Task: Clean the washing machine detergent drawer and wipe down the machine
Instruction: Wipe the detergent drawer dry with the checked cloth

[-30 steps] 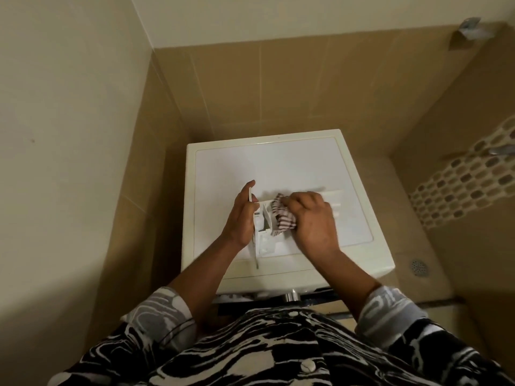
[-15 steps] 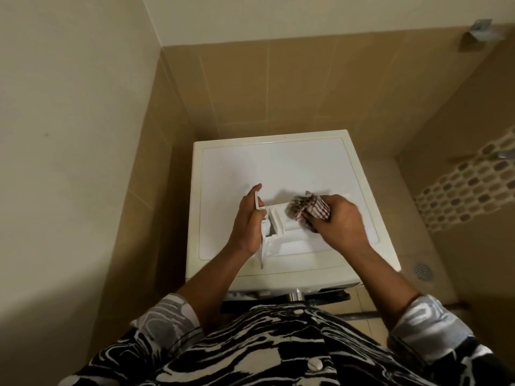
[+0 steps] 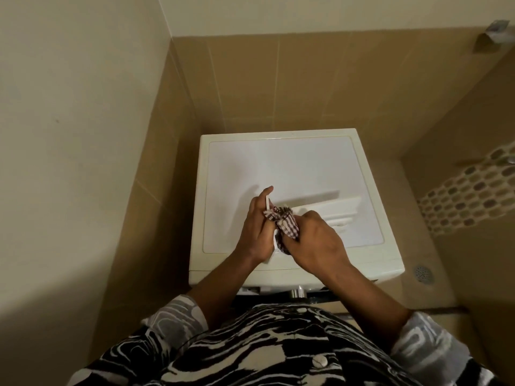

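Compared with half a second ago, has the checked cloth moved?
Yes. The checked cloth, gripped by the right hand, has slid left along the detergent drawer lying on the washing machine, up to the left hand.

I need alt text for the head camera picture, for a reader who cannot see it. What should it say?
A person's right hand presses a checked cloth into one end of a white detergent drawer lying on top of a washing machine, while the left hand holds that end. Tan tiled walls stand behind the machine.
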